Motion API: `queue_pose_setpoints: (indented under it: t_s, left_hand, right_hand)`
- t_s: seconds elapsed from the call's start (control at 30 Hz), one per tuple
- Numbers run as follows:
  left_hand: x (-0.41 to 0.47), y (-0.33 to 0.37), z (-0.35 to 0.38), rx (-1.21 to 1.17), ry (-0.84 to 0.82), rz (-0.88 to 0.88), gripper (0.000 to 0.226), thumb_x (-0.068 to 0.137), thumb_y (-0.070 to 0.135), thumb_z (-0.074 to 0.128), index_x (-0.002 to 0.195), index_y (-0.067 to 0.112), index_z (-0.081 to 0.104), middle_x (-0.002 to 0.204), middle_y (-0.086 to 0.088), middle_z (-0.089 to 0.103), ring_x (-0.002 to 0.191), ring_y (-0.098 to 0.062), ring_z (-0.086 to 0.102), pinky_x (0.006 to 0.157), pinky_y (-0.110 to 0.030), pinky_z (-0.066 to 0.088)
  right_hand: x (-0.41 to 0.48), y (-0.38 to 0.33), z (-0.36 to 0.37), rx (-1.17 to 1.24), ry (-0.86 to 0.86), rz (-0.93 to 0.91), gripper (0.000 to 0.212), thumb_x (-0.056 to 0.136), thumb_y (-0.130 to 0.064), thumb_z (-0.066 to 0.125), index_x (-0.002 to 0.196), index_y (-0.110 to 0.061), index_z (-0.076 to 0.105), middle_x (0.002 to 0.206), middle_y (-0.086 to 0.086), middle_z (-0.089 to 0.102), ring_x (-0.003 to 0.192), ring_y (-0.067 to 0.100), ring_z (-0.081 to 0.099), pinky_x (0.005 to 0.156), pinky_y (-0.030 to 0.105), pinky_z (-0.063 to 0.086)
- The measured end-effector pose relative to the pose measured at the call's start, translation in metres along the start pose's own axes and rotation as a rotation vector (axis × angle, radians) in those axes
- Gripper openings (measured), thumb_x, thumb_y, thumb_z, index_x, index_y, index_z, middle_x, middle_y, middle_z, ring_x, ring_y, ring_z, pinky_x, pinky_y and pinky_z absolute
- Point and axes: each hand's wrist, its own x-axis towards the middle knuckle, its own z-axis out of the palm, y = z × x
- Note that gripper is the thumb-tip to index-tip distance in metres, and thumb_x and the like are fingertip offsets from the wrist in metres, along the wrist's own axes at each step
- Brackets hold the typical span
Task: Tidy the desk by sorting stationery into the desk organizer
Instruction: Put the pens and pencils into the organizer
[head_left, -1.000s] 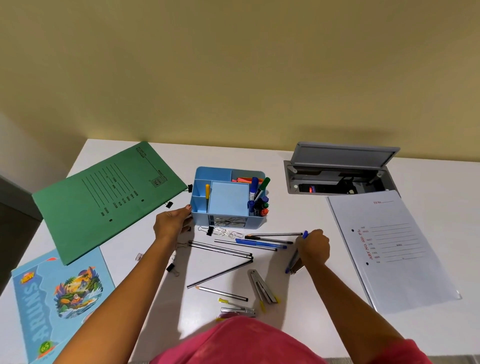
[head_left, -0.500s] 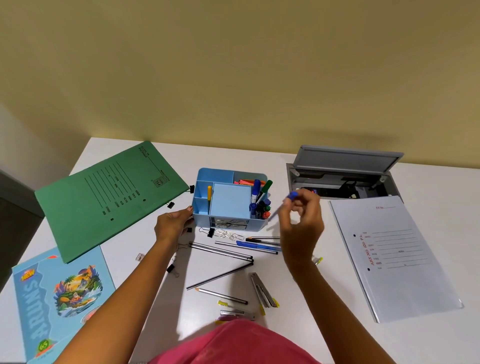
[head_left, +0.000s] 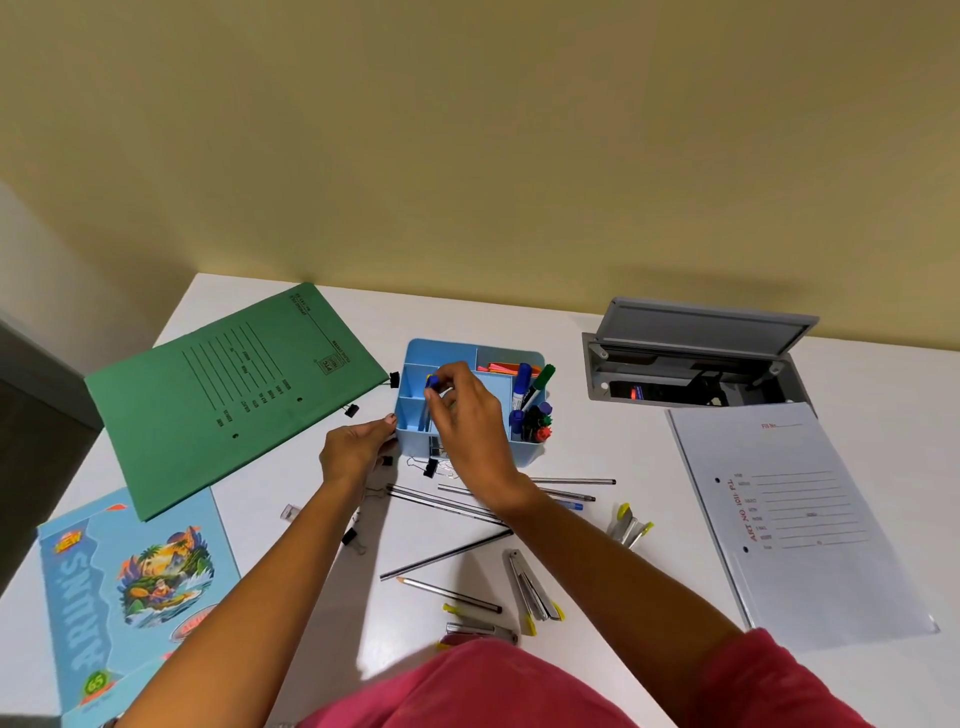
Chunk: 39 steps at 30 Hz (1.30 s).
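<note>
While the left grip (head_left: 358, 453) held the front-left corner of the desk organizer (head_left: 525, 453) on the counter (head_left: 597, 577), the right grip (head_left: 467, 415) pinched a blue-capped pen (head_left: 432, 383) over its left compartments.

The white desk (head_left: 649, 467) bears a green folder (head_left: 234, 395), booklet (head_left: 130, 587), organizer (head_left: 524, 453), loose pencils (head_left: 447, 553) and white file (head_left: 800, 519).

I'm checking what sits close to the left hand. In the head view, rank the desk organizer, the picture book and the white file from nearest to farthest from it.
1. desk organizer: right against the left hand, on its right side.
2. picture book: at the desk's near left corner.
3. white file: far across on the right side.
</note>
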Motion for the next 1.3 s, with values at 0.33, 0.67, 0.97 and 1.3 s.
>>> queue_pose_setpoints:
  t_s: [0.33, 0.67, 0.97, 1.3]
  left_hand:
    - [0.004, -0.002, -0.003, 0.034, -0.016, -0.004, 0.032, 0.077, 0.040, 0.074, 0.097, 0.015, 0.075, 0.087, -0.006, 0.075, 0.088, -0.018, 0.071, 0.085, -0.035, 0.052]
    - [0.008, -0.006, -0.005, 0.032, -0.044, -0.001, 0.032, 0.075, 0.042, 0.075, 0.094, 0.017, 0.075, 0.086, -0.005, 0.075, 0.089, -0.020, 0.071, 0.092, -0.044, 0.053]
    - [0.002, -0.003, -0.003, 0.003, -0.032, -0.002, 0.033, 0.078, 0.039, 0.073, 0.099, 0.013, 0.074, 0.087, -0.007, 0.074, 0.092, -0.021, 0.070, 0.091, -0.039, 0.052]
    - [0.002, -0.005, -0.005, 0.016, -0.028, 0.003, 0.031, 0.077, 0.042, 0.074, 0.097, 0.018, 0.075, 0.085, -0.003, 0.075, 0.090, -0.019, 0.070, 0.093, -0.044, 0.052]
  right_hand:
    - [-0.003, 0.006, -0.008, -0.032, 0.086, 0.088, 0.021, 0.095, -0.014, 0.053, 0.116, -0.013, 0.051, 0.105, 0.004, 0.062, 0.084, 0.013, 0.061, 0.070, 0.024, 0.053]
    - [-0.058, 0.070, -0.066, -0.282, 0.402, 0.016, 0.011, 0.082, 0.007, 0.064, 0.087, -0.003, 0.061, 0.083, 0.010, 0.063, 0.074, 0.010, 0.055, 0.066, 0.013, 0.044]
    - [-0.085, 0.146, -0.045, -0.470, -0.270, 0.268, 0.014, 0.086, -0.001, 0.055, 0.085, -0.013, 0.062, 0.088, 0.003, 0.062, 0.080, 0.014, 0.052, 0.070, 0.023, 0.043]
    - [-0.085, 0.134, -0.043, -0.557, -0.369, 0.083, 0.015, 0.088, -0.009, 0.061, 0.102, -0.009, 0.057, 0.102, 0.007, 0.057, 0.092, 0.019, 0.051, 0.072, 0.018, 0.035]
